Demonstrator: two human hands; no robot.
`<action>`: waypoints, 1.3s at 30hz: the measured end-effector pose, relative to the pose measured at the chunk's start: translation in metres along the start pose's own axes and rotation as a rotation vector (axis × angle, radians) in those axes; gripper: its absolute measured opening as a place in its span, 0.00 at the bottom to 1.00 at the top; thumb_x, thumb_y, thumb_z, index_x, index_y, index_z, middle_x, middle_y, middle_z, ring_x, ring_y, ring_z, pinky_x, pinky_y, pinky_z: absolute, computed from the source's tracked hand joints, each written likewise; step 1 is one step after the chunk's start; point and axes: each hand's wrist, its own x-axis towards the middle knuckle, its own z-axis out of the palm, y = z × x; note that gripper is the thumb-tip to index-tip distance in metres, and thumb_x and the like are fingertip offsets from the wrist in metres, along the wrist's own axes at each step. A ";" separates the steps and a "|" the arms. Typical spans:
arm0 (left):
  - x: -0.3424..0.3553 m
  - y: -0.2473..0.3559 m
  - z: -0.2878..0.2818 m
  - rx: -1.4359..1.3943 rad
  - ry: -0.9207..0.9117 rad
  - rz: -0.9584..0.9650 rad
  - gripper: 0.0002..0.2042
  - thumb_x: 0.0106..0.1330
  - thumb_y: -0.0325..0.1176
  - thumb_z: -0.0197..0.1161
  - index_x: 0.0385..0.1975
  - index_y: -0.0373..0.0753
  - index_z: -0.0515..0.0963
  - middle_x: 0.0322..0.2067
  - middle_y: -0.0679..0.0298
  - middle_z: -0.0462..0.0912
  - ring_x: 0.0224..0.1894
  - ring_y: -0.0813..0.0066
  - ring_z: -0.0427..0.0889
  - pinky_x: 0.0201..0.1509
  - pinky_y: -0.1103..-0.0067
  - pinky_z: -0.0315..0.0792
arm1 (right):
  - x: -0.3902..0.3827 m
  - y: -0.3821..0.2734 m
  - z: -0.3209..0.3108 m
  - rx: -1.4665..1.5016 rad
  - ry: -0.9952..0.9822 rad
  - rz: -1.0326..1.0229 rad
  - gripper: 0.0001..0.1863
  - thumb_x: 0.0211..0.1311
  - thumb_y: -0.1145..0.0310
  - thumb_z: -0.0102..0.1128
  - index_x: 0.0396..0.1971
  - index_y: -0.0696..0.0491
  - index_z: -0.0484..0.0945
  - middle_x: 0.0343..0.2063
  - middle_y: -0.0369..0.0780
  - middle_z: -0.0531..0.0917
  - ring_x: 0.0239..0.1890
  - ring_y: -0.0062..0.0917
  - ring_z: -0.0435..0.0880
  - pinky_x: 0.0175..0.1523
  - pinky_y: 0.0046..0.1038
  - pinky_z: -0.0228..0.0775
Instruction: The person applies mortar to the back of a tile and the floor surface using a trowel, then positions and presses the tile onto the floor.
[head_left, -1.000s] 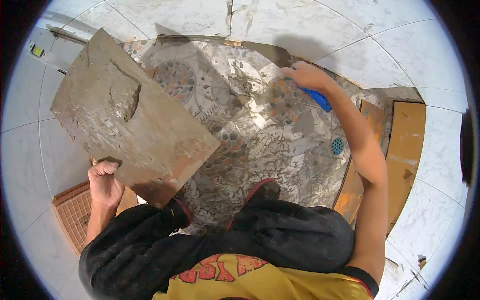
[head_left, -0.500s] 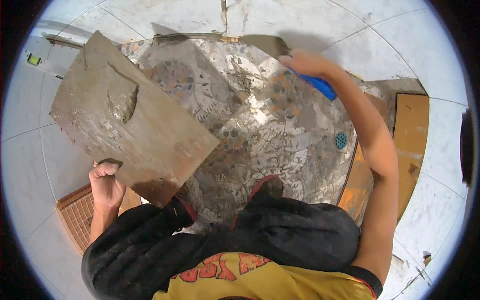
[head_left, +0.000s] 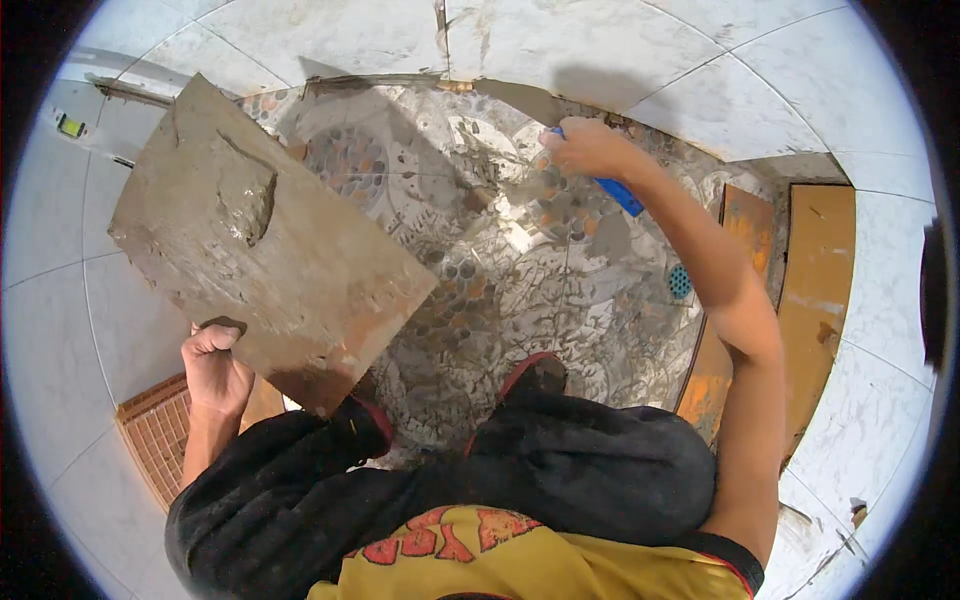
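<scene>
At the left, my left hand [head_left: 216,372] grips the lower edge of a flat rectangular board [head_left: 330,270], its thumb on top. Wet grey mortar coats the board, with a thicker lump of mortar [head_left: 245,195] near its far half. My right hand [head_left: 592,150] reaches to the far side and is closed around a blue-handled trowel [head_left: 622,197]. The trowel's blade, partly covered in mortar, lies along the foot of the far wall; whether it touches the wall I cannot tell.
Mortar-smeared pebble-pattern floor [head_left: 480,330] lies between my feet and the white tiled wall [head_left: 600,45]. A round blue-green drain cover [head_left: 680,281] sits at right, beside brown boards [head_left: 822,290]. An orange-brown tile [head_left: 158,430] leans at left; a spirit level [head_left: 72,125] is by the left wall.
My right hand has moved slightly left and toward me with the trowel. The board in my left hand has barely shifted.
</scene>
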 end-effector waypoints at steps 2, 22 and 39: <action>0.000 -0.001 0.001 0.014 0.041 -0.024 0.09 0.50 0.15 0.52 0.15 0.39 0.65 0.21 0.67 0.67 0.24 0.74 0.69 0.38 0.74 0.77 | 0.005 0.000 0.007 0.162 0.062 0.073 0.31 0.69 0.47 0.45 0.35 0.66 0.79 0.37 0.60 0.82 0.43 0.53 0.82 0.51 0.45 0.70; 0.006 -0.010 0.025 0.002 -0.129 0.016 0.17 0.47 0.14 0.53 0.39 0.35 0.75 0.27 0.65 0.76 0.30 0.71 0.77 0.48 0.71 0.80 | -0.017 -0.034 0.029 0.067 0.111 0.048 0.15 0.64 0.65 0.47 0.40 0.54 0.83 0.30 0.52 0.83 0.37 0.49 0.85 0.45 0.48 0.76; 0.004 -0.005 -0.007 0.056 -0.002 0.082 0.23 0.45 0.13 0.52 0.44 0.37 0.73 0.27 0.65 0.75 0.27 0.71 0.75 0.44 0.72 0.80 | -0.026 0.038 0.025 0.137 0.203 0.114 0.28 0.67 0.48 0.49 0.41 0.64 0.78 0.36 0.60 0.82 0.42 0.57 0.80 0.50 0.47 0.71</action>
